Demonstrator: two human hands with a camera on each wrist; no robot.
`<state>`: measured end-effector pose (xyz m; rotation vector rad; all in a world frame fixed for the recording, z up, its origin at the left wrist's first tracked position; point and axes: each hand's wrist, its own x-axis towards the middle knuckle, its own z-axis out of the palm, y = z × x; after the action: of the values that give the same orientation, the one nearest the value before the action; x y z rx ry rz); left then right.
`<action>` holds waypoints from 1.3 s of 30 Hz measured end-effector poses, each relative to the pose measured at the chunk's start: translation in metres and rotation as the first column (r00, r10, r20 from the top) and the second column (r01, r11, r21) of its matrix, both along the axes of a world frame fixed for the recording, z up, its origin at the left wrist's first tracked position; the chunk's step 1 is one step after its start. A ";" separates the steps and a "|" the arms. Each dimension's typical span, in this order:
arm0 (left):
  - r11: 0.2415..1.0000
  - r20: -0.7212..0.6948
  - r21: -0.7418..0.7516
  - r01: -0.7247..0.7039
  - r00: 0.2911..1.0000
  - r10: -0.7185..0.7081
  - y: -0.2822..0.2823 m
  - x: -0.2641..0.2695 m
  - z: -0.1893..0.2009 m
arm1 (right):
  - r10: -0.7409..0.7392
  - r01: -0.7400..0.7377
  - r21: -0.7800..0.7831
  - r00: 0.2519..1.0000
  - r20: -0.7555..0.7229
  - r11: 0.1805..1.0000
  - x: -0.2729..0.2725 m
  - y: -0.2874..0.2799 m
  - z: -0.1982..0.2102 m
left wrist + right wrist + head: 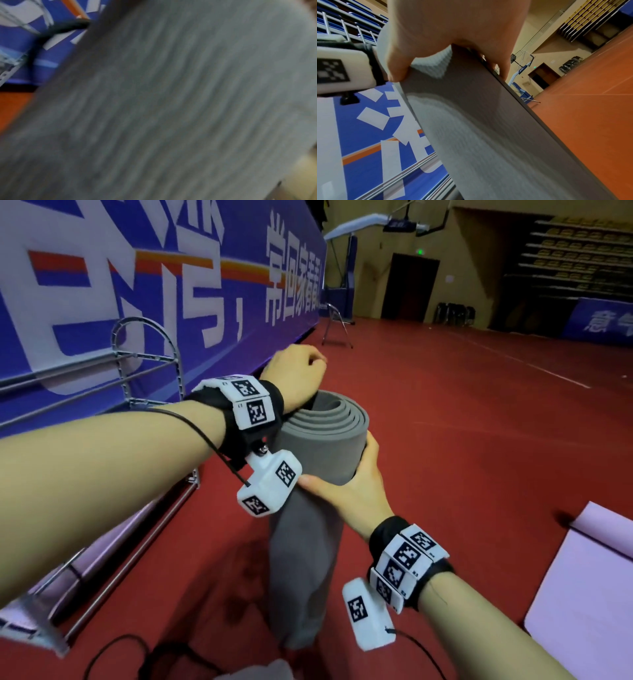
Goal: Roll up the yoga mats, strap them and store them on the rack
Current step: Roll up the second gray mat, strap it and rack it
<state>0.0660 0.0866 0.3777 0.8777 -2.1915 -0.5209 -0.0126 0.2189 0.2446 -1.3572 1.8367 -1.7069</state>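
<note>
A grey rolled yoga mat [308, 559] stands on end on the red floor, its spiral top facing me. My right hand [344, 474] grips its side just below the top, thumb in front and fingers round the right. Close up, the right hand [448, 65] pinches the mat [488, 135] where its outer edge lies. My left hand [301, 368] reaches over the far rim with fingers curled; what it holds is hidden. The left wrist view is filled by the blurred mat [171, 108], with a dark band [60, 29] at its upper left edge.
A metal rack [147, 347] stands along the blue banner wall at the left, with a purple rolled mat [102, 546] on its lower rails. Another purple mat [589, 583] lies flat on the floor at right. A folding chair [334, 326] stands farther along the wall.
</note>
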 end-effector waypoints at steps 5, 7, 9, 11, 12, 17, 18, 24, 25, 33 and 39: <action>0.965 -0.410 0.201 0.169 0.909 -0.073 -0.018 0.047 0.012 | -0.091 0.091 0.020 0.996 0.007 0.996 0.002 -0.007 0.004; 0.960 -0.445 0.199 0.194 0.891 -0.088 -0.020 0.070 0.012 | -0.120 0.120 0.034 0.993 0.013 0.992 0.001 -0.009 0.008; 0.969 -0.492 0.155 0.192 0.865 -0.093 -0.022 0.088 0.007 | -0.130 0.129 0.059 0.991 0.014 0.990 0.000 -0.011 0.014; 0.968 -0.517 0.141 0.206 0.850 -0.105 -0.022 0.099 -0.004 | -0.122 0.120 0.085 0.992 0.018 0.989 0.002 -0.012 0.018; 0.961 -0.521 0.143 0.236 0.844 -0.130 -0.020 0.100 -0.012 | -0.124 0.121 0.090 0.992 0.022 0.989 0.003 -0.013 0.020; 0.938 -0.315 0.038 0.343 0.895 -0.315 0.009 0.086 -0.049 | -0.151 0.149 0.062 0.988 0.026 0.987 0.016 -0.015 0.021; 0.932 -0.243 0.030 0.360 0.908 -0.342 0.016 0.082 -0.052 | -0.149 0.148 0.060 0.989 0.021 0.987 0.017 -0.013 0.020; 0.978 0.016 -0.135 0.157 0.988 -0.156 0.049 0.055 -0.054 | -0.103 0.105 0.039 0.994 -0.043 0.994 0.027 -0.005 0.016; 0.981 0.077 -0.159 0.106 0.992 -0.095 0.050 0.053 -0.051 | -0.067 0.068 0.035 0.997 -0.038 0.997 0.026 -0.003 0.016; 0.992 0.261 -0.127 0.023 0.965 0.011 0.051 0.046 -0.032 | 0.134 -0.152 0.076 0.970 0.203 0.985 0.008 0.007 0.035; 0.999 0.397 -0.037 0.010 0.918 0.005 0.044 0.030 -0.017 | 0.205 -0.221 0.150 0.972 0.113 0.964 0.002 0.008 0.042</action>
<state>0.0960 0.1307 0.3603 1.0318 -2.5591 -0.3180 -0.0108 0.2273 0.2866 -1.3279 1.6694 -1.4556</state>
